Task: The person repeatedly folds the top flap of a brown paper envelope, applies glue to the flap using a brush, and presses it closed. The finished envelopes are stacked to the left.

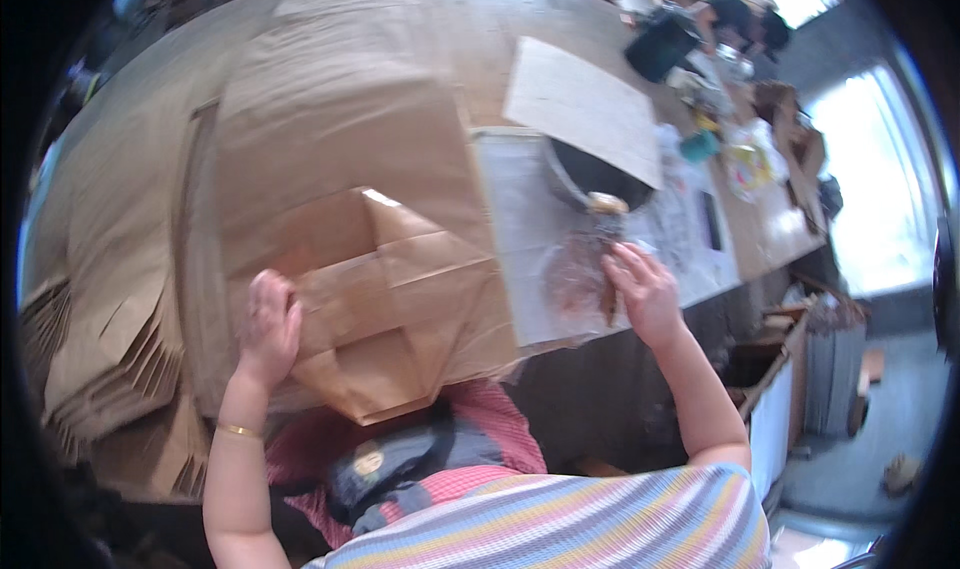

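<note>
A brown paper bag (375, 299) lies in front of me with its end folded out into an angular, many-sided shape. My left hand (268, 331) rests at the bag's left edge, its thumb a little apart from the slightly blurred fingers. On the right, my right hand (645, 291) grips a brush (606, 221) by its handle. The light brush head points away from me, at the rim of a dark round basin (590, 172). A pale board (580, 99) covers much of the basin, hiding what is inside.
Stacked brown paper (340, 119) stretches away beneath the bag. More bags with fanned ends (120, 359) lie at the left. White sheeting (525, 239) sits under the basin. Toward the far right are a dark container (662, 45), a green roll (699, 147) and a plastic bag (752, 161).
</note>
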Available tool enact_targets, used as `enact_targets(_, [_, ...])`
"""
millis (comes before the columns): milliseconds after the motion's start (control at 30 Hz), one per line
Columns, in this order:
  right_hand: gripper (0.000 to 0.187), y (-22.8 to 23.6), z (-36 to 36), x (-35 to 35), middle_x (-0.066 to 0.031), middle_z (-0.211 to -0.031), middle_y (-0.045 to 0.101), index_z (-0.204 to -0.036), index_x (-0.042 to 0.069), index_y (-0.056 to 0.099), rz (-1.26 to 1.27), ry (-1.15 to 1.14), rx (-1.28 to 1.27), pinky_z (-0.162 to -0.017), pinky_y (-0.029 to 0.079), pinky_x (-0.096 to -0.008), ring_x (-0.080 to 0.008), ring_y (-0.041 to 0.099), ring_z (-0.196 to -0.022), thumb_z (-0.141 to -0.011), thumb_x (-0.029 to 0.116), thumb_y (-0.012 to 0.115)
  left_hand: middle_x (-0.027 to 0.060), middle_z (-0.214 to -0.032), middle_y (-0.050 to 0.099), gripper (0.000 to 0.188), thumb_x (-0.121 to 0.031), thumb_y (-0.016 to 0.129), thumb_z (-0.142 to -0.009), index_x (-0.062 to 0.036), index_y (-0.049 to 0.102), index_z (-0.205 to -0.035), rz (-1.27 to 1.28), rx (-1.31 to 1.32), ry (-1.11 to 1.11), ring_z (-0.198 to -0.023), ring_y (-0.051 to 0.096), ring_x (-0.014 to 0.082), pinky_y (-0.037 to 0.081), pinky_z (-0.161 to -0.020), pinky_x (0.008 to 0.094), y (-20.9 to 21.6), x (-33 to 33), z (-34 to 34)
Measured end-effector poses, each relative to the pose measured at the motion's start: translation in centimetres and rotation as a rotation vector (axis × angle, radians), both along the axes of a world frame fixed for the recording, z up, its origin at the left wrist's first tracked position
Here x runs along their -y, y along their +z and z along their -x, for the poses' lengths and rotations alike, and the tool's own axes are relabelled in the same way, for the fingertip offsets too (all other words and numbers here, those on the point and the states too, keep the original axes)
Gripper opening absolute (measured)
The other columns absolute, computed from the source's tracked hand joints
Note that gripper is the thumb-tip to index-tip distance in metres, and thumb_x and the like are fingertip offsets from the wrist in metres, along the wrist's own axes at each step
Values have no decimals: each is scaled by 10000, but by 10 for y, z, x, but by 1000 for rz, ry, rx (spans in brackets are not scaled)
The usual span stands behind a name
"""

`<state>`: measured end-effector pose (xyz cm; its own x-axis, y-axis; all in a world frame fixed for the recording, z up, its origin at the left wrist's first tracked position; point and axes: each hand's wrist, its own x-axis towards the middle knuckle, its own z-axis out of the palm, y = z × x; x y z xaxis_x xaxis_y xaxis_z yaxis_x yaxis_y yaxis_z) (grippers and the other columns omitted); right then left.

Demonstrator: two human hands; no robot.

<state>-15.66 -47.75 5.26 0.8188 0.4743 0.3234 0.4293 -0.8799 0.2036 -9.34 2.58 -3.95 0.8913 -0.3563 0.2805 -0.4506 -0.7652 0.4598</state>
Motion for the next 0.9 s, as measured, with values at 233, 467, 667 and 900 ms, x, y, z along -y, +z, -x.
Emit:
enact_targets(233, [304, -47, -82, -161, -128, -938, 667, -1077, 40, 663, -757, 72, -464, -865, 499, -410, -335, 613, -992, -774, 38, 687, 83, -874, 580, 442, 10, 676, -684, -14, 515, -1095, 220, -488, 334, -805, 574, 179, 497, -696, 346, 38, -4, -57])
enact_targets(467, [102, -56, -164, -170, -87, -758, 661, -818, -20, 675, -623, 65, -994, -634, 504, -316, -184, 611, -669, -747, 30, 730, 147, -713, 580, 120, -1, 654, -625, 17, 603, -732, -136, -333, 60, -710, 614, 262, 501, -648, 374, 36, -17, -56])
enact_targets(667, [226, -74, -97, -178, -44, -827, 606, -916, 37, 681, -127, 347, -192, -683, 548, -319, -216, 620, -816, -699, 93, 663, 113, -842, 654, 95, -66, 584, -760, -26, 638, -827, -393, 239, -56, -827, 653, 290, 532, -673, 385, 16, -15, -8])
enact_targets(900, [515, -51, -57, -181, -107, -1259, 559, -1269, 71, 557, 23, 381, -380, -951, 493, -372, -280, 533, -1201, -758, 96, 614, 218, -1406, 472, 437, -94, 537, -837, -36, 577, -1268, -521, 122, -174, -1328, 441, 349, 359, -1110, 462, 28, -11, 43])
